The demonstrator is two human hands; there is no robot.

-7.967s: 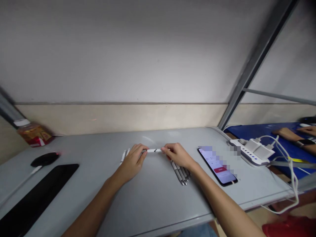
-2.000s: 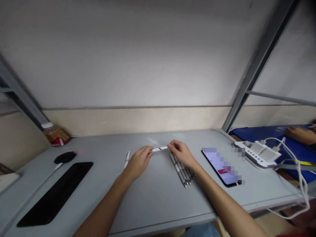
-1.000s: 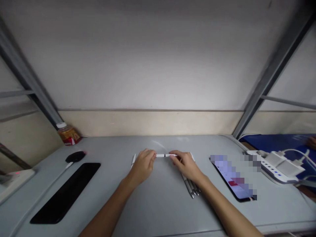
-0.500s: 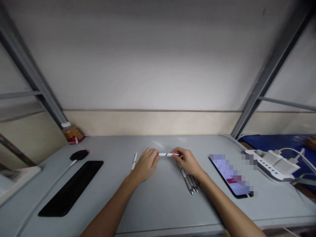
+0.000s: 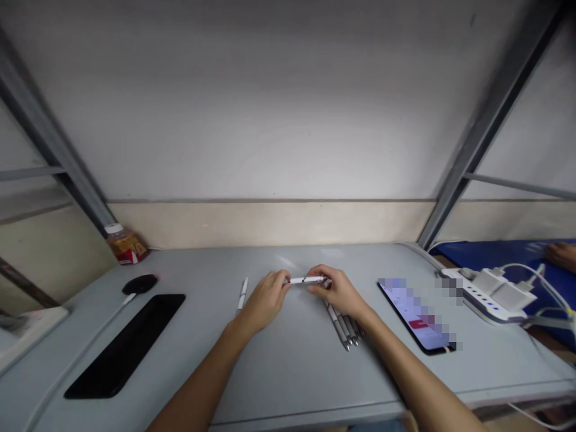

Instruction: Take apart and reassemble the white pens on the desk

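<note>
A white pen (image 5: 302, 280) with dark markings spans level between my two hands above the desk. My left hand (image 5: 265, 298) is closed on its left end, fingers pinched over the grip. The fingers of my right hand (image 5: 336, 292) are curled around the right end, the thumb below and the index finger above. Under and beside my right wrist lies a bunch of several pens (image 5: 342, 329) with white barrels and grey grips. Another white pen (image 5: 243, 291) rests on the desk just left of my left hand, partly hidden by it.
On the left are a black phone (image 5: 128, 345), a round black charger (image 5: 140, 284) with a white cable, and a jar (image 5: 126, 245) with a white lid. To the right lie a lit phone (image 5: 416, 318) and a power strip (image 5: 483, 300). Another person's hand (image 5: 562, 255) shows far right.
My right-hand fingers have shifted slightly left along the pen, and the pen's right end tilts up a little. The view has shifted slightly; the other pens stay put.
</note>
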